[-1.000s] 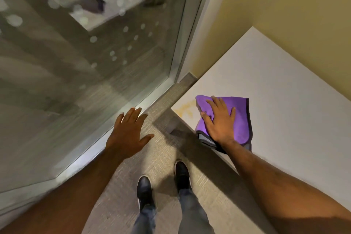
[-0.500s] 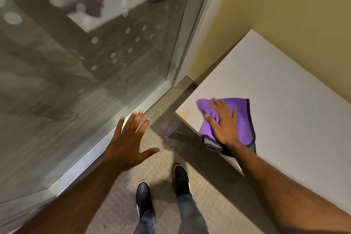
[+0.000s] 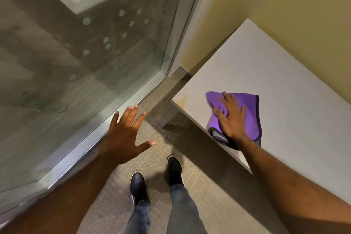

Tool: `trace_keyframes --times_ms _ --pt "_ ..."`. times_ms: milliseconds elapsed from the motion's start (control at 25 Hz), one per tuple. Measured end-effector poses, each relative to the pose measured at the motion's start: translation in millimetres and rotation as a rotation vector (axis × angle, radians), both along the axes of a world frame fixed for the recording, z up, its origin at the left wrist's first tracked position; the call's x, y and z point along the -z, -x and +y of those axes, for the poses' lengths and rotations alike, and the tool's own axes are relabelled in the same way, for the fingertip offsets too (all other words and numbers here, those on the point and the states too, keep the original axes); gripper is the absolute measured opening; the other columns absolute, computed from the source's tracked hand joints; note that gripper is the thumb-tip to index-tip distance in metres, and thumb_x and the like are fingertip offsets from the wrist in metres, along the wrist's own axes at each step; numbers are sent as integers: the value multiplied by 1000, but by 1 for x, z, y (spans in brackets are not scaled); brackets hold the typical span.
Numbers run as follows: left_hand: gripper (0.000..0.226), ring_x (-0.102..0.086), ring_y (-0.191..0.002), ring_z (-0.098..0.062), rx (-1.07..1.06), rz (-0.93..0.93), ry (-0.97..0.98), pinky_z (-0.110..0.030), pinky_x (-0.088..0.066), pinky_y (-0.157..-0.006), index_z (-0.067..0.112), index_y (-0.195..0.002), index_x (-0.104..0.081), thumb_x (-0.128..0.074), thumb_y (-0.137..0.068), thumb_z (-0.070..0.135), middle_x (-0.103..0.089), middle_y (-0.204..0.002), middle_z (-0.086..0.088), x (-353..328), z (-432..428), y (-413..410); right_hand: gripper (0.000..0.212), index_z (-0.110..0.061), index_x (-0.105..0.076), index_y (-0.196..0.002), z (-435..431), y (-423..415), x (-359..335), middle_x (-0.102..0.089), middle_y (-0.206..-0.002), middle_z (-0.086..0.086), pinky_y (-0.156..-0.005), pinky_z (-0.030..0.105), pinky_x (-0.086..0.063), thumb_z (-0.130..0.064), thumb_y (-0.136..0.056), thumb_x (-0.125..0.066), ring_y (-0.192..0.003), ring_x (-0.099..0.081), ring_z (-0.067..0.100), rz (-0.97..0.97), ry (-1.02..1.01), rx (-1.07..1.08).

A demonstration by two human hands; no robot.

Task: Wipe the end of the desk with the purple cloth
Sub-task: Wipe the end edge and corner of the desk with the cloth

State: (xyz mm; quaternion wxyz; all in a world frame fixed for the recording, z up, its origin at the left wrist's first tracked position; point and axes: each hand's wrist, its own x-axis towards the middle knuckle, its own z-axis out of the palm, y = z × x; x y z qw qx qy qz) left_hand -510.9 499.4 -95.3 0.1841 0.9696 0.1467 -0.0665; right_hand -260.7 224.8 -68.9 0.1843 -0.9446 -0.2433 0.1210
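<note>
Purple cloth (image 3: pixel 248 112) is lying flat on the tabletop (image 3: pixel 284 74) near its end, pinned under the right hand (image 3: pixel 230 118), palm pressing down with fingers spread. Its near corner is overhanging the front edge, so it may be slipping off. A yellowish stain (image 3: pixel 183 99) is sitting just beside it, possibly being missed. The left hand (image 3: pixel 124 135) is hovering released, holding nothing.

Soft purple cloth (image 3: pixel 248 112) of fine-napped fabric with a dark stitched hem, creased under the flat right hand (image 3: pixel 230 118). Smooth, matt, off-white desk (image 3: pixel 284 85) top with a faint yellowish stain (image 3: pixel 183 100) near the corner. Ribbed grey-brown carpet (image 3: pixel 199 159), rough-looking. Glossy, reflective glass panel (image 3: pixel 79 47) with frosted dots, in a brushed metal frame (image 3: pixel 121 106). Matt yellow painted wall (image 3: pixel 284 5). Dark, slightly shiny shoes (image 3: pixel 137 186); denim-like grey trousers (image 3: pixel 180 211).
</note>
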Motion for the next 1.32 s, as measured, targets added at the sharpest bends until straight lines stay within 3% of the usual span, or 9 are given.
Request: trace_keyframes --times_ms 160,280,400,520,640,880,960,1120,1320 --pt "105 -13 -153 -27 -35 12 -25 -55 -8 -121 20 -152 -27 -22 -75 90 -21 -164 -12 6 7 4 48 -33 -36 -149 37 -27 -2 -27 -163 -3 -120 64 -3 -45 -102 -37 -153 -15 24 -8 53 161" --pt "101 -13 -153 -29 -74 13 -1 -54 -6 -120 19 -152 -26 -20 -78 88 -20 -164 -13 10 2 1 50 -34 -38 -148 56 -7 0 -27 -163 -5 -120 60 -3 -49 -101 -35 -153 -15 21 -23 32 -89" --pt "103 -14 -152 -29 -71 22 14 -54 -5 -120 18 -152 -27 -17 -77 88 -20 -164 -14 11 -6 -2 50 -36 -42 -145 12 29 3 -29 -162 -8 -122 58 -3 -50 -98 -33 -152 -16 16 -21 -18 -230" --pt "101 -15 -152 -29 -35 14 14 -53 -5 -119 18 -151 -29 -20 -78 87 -21 -163 -14 9 -5 -4 46 -35 -43 -145 -17 26 0 -33 -160 -7 -121 61 -8 -46 -100 -38 -152 -19 16 -32 -45 -93" --pt "98 -15 -152 -29 -18 12 12 -55 -6 -119 18 -150 -30 -24 -79 86 -22 -163 -13 9 -5 -1 45 -30 -43 -146 15 16 0 -33 -161 -3 -121 63 -6 -41 -102 -41 -152 -19 21 -13 -37 60" --pt "102 -11 -153 -29 -45 28 18 -55 -6 -120 16 -150 -30 -18 -77 86 -19 -164 -14 -1 -7 -3 56 -32 -37 -150 -28 63 4 -24 -164 -3 -119 65 -10 -42 -96 -37 -153 -14 21 -161 98 -451" --pt "102 -13 -152 -29 -41 7 20 -55 -6 -120 16 -150 -31 -18 -77 87 -20 -163 -15 -1 -8 -1 54 -32 -39 -149 -50 63 6 -26 -163 -2 -117 67 -13 -44 -97 -36 -153 -17 21 -195 112 -321" --pt "104 -14 -152 -29 -13 18 14 -56 -7 -120 17 -151 -31 -16 -76 87 -20 -163 -14 -2 -7 -3 51 -34 -39 -148 -10 51 4 -29 -162 -5 -120 62 -2 -49 -100 -32 -153 -17 18 -93 63 -23" --pt "101 -13 -152 -28 -61 30 48 -55 -9 -120 16 -151 -29 -17 -77 84 -19 -164 -14 -4 -12 -6 54 -32 -32 -152 -23 66 10 -22 -164 -4 -117 68 -11 -40 -99 -36 -154 -14 21 -199 117 -542"
